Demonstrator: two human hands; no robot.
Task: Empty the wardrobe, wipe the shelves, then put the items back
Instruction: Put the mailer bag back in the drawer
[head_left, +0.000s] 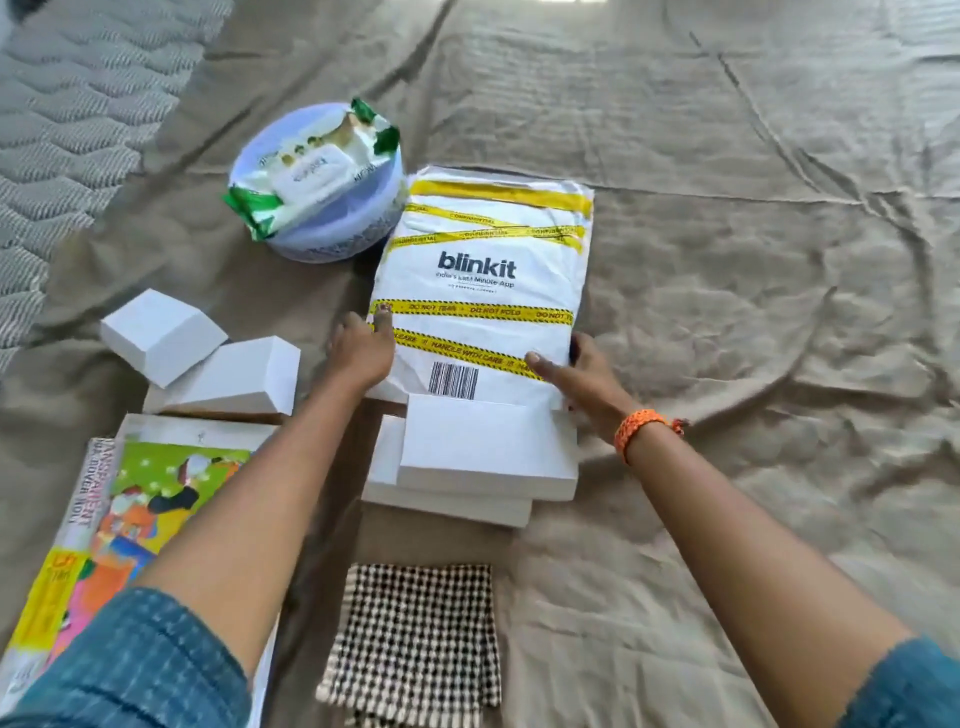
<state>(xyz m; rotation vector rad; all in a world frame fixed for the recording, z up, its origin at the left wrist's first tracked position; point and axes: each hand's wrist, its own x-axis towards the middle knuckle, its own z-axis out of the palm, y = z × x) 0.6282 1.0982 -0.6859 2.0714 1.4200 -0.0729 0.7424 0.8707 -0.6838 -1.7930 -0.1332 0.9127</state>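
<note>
Head view looked down on a bedsheet (727, 312) spread with things. Nearest lay a folded checked cloth (415, 639), and to its left a colourful book (104, 519) partly under the left forearm. Just beyond the cloth sat two stacked white boxes (483, 457), the upper one offset to the right of the lower. Two more white boxes (208, 364) rested at the left, one leaning on the other. Both hands were on the white parcel (483, 270) with yellow tape, which lay past the stack with its near edge touching or tucked against the top box. The left hand (361, 353) held the parcel's left edge with the thumb on top; the right hand (576, 371) held the near right corner the same way, fingers underneath and out of sight. Farthest, a wipes pack (311, 171) sat loosely on a round tub (332, 228), overhanging its rim, just beside the parcel's far left corner. As a judgement, the parcel looked soft and could sag or slip if lifted by its near end only. Dragging it could nudge the offset boxes, and swinging its far corner left could knock the wipes off the tub.
</note>
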